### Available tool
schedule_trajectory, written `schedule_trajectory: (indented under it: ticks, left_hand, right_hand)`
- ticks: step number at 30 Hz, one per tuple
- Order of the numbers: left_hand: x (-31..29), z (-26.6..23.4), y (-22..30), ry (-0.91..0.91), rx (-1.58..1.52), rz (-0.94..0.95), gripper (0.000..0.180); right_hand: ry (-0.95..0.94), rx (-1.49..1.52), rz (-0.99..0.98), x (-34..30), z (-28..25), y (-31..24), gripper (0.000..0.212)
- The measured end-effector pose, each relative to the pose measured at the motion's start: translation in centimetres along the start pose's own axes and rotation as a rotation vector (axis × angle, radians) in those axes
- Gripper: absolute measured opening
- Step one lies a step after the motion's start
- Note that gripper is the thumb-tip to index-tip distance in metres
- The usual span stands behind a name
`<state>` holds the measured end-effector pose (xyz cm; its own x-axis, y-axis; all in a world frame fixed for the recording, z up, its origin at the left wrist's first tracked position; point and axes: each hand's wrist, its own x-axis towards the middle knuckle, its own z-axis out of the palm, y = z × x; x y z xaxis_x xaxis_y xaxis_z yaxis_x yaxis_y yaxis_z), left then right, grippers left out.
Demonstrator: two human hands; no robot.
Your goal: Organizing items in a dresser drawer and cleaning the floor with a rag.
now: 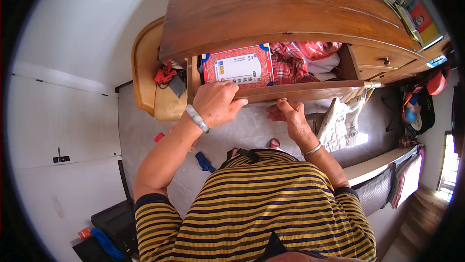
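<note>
A wooden drawer (319, 89) is pulled out of a brown dresser (290, 12). Over the left part of its front panel's top edge, my left hand (218, 102) is closed, fingers curled inward and thumb along the outer face. My right hand (293, 119) is closed at the middle of the panel's outer side, its thumb against the wood; a knob there, if any, is hidden by the fingers. Inside the drawer lies a flat red and white box (237, 68) with blue corners. Red plaid cloth (288, 63) is bunched beside it, near shiny red packaging (317, 49).
A curved light-wood piece of furniture (145, 75) stands left of the dresser. A closed drawer with a knob (385, 62) is at right. Printed fabric (339, 121) hangs below the drawer's right end. A blue cloth item (204, 161) lies on the grey floor (140, 131).
</note>
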<state>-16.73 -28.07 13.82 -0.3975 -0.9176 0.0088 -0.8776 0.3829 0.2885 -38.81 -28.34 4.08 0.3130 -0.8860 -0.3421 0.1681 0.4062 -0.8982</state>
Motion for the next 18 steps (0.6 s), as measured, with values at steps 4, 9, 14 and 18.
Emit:
schedule_trajectory:
  ticks: [4,9,14,18]
  left_hand:
    - [-1.1,0.5,0.5,0.119,-0.045,0.034,0.029]
    - [-4.2,1.2,2.7,0.096,-0.092,0.068,0.026]
    - [-4.2,1.3,2.6,0.099,-0.13,0.067,0.026]
    - [-4.5,1.3,2.3,0.143,-0.108,0.065,0.026]
  right_hand:
    - [0.009,-0.025,0.004,-1.5,0.1,-0.2,0.035]
    - [-0.103,-0.451,-0.098,-5.3,-2.1,-0.1,0.03]
    - [-0.462,-1.014,-0.357,-7.9,-2.2,-8.8,0.011]
    - [-0.323,-1.127,-0.887,-2.4,2.5,-13.7,0.023]
